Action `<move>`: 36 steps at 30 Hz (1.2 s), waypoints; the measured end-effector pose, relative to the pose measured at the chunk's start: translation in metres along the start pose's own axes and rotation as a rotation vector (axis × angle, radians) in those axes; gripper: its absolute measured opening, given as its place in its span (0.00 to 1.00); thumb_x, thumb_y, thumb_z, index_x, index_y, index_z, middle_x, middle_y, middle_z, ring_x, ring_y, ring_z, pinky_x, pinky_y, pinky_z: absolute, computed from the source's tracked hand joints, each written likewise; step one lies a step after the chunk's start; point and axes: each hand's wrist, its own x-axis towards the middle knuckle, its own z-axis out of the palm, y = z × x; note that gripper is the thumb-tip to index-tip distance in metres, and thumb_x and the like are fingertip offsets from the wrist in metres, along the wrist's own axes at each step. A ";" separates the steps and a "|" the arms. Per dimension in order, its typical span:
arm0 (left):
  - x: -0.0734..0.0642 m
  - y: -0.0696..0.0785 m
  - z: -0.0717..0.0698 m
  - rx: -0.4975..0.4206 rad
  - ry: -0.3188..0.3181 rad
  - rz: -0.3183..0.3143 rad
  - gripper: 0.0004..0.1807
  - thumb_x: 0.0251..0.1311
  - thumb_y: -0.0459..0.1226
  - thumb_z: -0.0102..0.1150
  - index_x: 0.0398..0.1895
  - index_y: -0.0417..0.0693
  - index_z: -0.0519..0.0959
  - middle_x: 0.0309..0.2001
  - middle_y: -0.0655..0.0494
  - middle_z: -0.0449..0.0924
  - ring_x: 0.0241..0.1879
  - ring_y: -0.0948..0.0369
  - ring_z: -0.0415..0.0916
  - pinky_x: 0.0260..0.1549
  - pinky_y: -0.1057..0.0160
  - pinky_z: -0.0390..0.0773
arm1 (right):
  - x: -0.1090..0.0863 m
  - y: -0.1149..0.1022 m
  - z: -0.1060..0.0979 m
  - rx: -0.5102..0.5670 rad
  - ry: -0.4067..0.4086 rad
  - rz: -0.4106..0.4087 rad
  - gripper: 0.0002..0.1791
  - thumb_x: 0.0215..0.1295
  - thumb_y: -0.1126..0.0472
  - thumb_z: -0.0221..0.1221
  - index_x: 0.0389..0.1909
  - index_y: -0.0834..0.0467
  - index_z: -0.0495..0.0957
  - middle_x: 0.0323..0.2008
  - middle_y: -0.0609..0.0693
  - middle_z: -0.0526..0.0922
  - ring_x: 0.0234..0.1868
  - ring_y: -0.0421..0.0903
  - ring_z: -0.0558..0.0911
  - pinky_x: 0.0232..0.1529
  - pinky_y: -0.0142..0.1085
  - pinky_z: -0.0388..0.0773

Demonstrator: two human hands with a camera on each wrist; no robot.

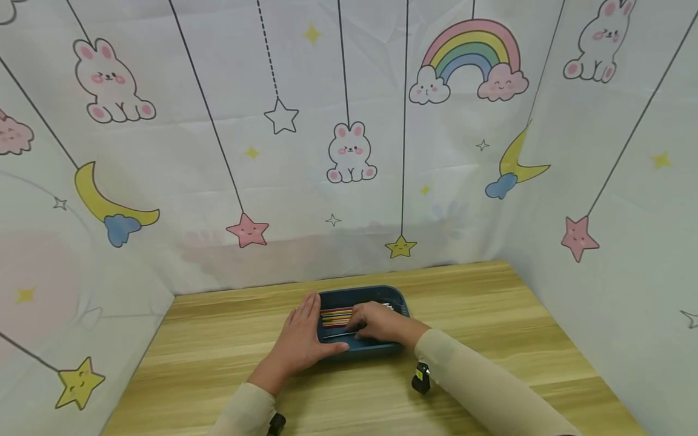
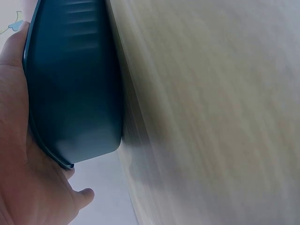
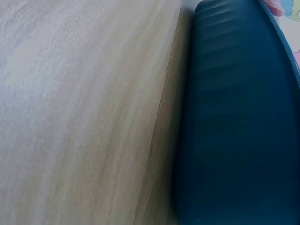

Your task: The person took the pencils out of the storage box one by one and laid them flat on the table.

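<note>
A dark blue plastic tray sits on the table, with several thin pencils in red, yellow and dark tones lying side by side inside it. Over the tray's left end lies my left hand, its fingers straight along the rim and its thumb on the front edge. The left wrist view shows this hand against the rim. My right hand reaches into the tray with bent fingers, pinching a thin dark pencil set apart in front of the others. Light pencil ends show behind the knuckles.
The wood-grain table extends around the tray. White cloth walls printed with rabbits, stars and moons stand behind it and on both sides. A small black device is strapped at the right wrist.
</note>
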 end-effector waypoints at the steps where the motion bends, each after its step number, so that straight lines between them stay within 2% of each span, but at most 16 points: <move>1: 0.000 0.000 0.000 -0.001 0.000 -0.001 0.75 0.59 0.77 0.68 0.91 0.36 0.46 0.90 0.40 0.42 0.89 0.45 0.40 0.83 0.35 0.47 | 0.000 0.000 0.000 0.000 0.001 -0.001 0.14 0.65 0.70 0.77 0.51 0.58 0.95 0.45 0.47 0.90 0.45 0.35 0.84 0.52 0.33 0.84; 8: 0.000 0.000 0.001 -0.009 0.014 0.015 0.74 0.60 0.74 0.69 0.91 0.36 0.46 0.90 0.39 0.44 0.89 0.44 0.42 0.83 0.33 0.48 | 0.003 0.002 0.002 0.030 0.002 0.009 0.13 0.65 0.71 0.77 0.49 0.58 0.95 0.45 0.47 0.92 0.47 0.35 0.86 0.53 0.32 0.84; 17: 0.000 0.000 0.001 -0.004 -0.011 -0.001 0.74 0.61 0.74 0.69 0.91 0.38 0.44 0.91 0.41 0.41 0.90 0.46 0.39 0.84 0.35 0.46 | 0.005 0.005 0.005 -0.002 -0.009 -0.012 0.13 0.65 0.71 0.76 0.49 0.57 0.95 0.46 0.46 0.93 0.50 0.37 0.87 0.55 0.33 0.84; 24: 0.001 0.000 0.000 -0.004 0.003 0.008 0.75 0.60 0.77 0.67 0.91 0.36 0.45 0.90 0.39 0.43 0.89 0.44 0.41 0.83 0.34 0.48 | 0.006 0.004 0.005 -0.030 -0.003 -0.017 0.12 0.67 0.72 0.74 0.47 0.56 0.96 0.45 0.45 0.94 0.49 0.37 0.88 0.54 0.34 0.85; 30: 0.001 0.000 -0.001 -0.013 0.004 0.009 0.74 0.60 0.75 0.68 0.91 0.35 0.46 0.90 0.38 0.43 0.89 0.44 0.41 0.83 0.34 0.48 | 0.003 0.003 0.002 0.013 -0.008 -0.008 0.12 0.68 0.72 0.72 0.48 0.58 0.95 0.46 0.46 0.93 0.50 0.38 0.88 0.53 0.33 0.85; 36: 0.000 0.001 -0.002 -0.009 -0.001 0.005 0.75 0.59 0.77 0.67 0.91 0.35 0.46 0.90 0.38 0.43 0.89 0.44 0.41 0.83 0.34 0.48 | 0.000 0.002 -0.005 0.062 -0.011 0.003 0.12 0.71 0.71 0.71 0.51 0.57 0.95 0.46 0.45 0.91 0.47 0.35 0.86 0.48 0.30 0.85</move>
